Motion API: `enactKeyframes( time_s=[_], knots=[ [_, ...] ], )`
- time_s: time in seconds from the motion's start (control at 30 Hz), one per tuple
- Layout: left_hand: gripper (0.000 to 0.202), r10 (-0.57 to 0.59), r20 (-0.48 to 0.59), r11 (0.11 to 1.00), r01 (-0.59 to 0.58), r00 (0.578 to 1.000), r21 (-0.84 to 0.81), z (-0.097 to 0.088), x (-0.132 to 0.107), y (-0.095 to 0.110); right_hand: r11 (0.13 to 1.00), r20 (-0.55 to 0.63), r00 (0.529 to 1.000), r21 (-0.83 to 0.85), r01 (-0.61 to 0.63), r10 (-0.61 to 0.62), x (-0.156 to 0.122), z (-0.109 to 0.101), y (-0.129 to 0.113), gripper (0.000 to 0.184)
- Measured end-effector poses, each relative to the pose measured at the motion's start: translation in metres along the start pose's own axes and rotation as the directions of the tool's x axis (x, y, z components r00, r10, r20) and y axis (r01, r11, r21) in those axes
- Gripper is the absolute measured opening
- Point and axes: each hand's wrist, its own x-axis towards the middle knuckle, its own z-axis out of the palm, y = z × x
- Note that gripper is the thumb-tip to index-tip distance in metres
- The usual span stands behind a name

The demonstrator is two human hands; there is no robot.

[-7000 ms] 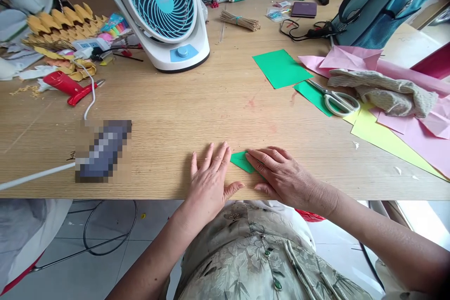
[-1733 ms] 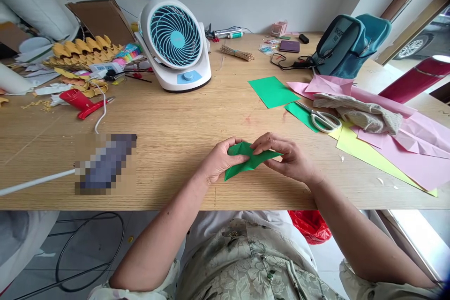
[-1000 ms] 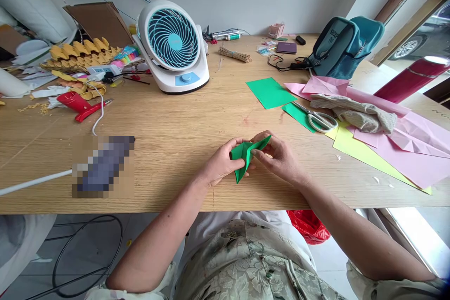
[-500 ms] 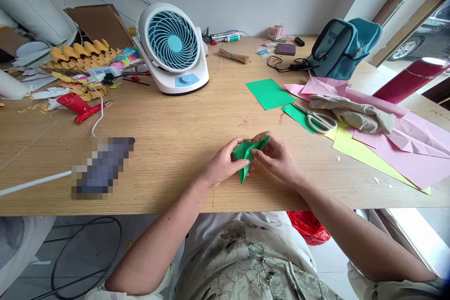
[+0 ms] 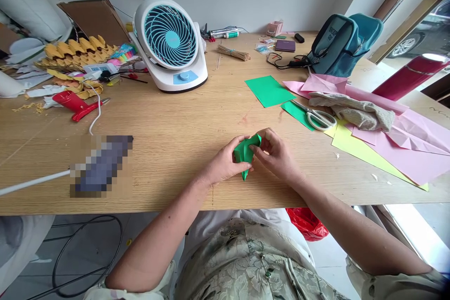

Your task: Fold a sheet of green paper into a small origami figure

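A folded piece of green paper (image 5: pixel 247 148) is held between both hands, just above the near part of the table. My left hand (image 5: pixel 228 163) grips its left side, thumb across the lower front and fingers behind. On the paper's upper right edge, my right hand (image 5: pixel 272 153) pinches with thumb and index finger. A narrow point of the paper sticks out below my left thumb. Fingers partly hide the folds. Beyond the hands lies a flat green sheet (image 5: pixel 270 91), with scissors (image 5: pixel 319 118) resting on a smaller green piece (image 5: pixel 297 115) to its right.
A white fan (image 5: pixel 172 47) stands at the back of the table (image 5: pixel 168 150). To the left are a red glue gun (image 5: pixel 75 104) and a blurred dark object (image 5: pixel 103 166). Pink paper (image 5: pixel 397 161), a grey glove (image 5: pixel 355 110), a teal bag (image 5: pixel 344 47) and a red flask (image 5: pixel 409 77) occupy the right.
The paper's upper right flap, a long point before, is now bent in and looks shorter and blunter. My right hand has shifted slightly with it; my left hand keeps its hold.
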Motion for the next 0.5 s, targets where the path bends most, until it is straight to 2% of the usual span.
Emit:
enactKeyframes(
  time_s=[0.17, 0.27, 0.37, 0.5],
  knots=[
    [0.057, -0.024, -0.099, 0.997, 0.018, 0.995, -0.069, 0.0060, 0.0031, 0.0041, 0.998, 0.020, 0.998, -0.010, 0.066, -0.066, -0.0005, 0.0012, -0.0002, 0.011],
    [0.050, -0.050, -0.171, 0.998, 0.041, 0.984, -0.056, 0.0066, 0.0044, 0.0057, 0.993, 0.094, 0.991, 0.081, 0.085, -0.092, -0.0012, 0.0003, -0.0008, 0.017],
    [0.047, -0.043, -0.193, 0.998, 0.033, 0.980, -0.052, 0.0050, 0.0029, 0.0074, 0.976, 0.164, 0.982, 0.212, 0.055, -0.091, -0.0013, -0.0020, -0.0020, 0.025],
    [0.047, -0.041, -0.193, 0.998, 0.031, 0.980, -0.056, 0.0036, -0.0004, 0.0100, 0.951, 0.197, 0.979, 0.310, -0.008, -0.056, 0.0002, -0.0045, -0.0039, 0.022]
  ],
)
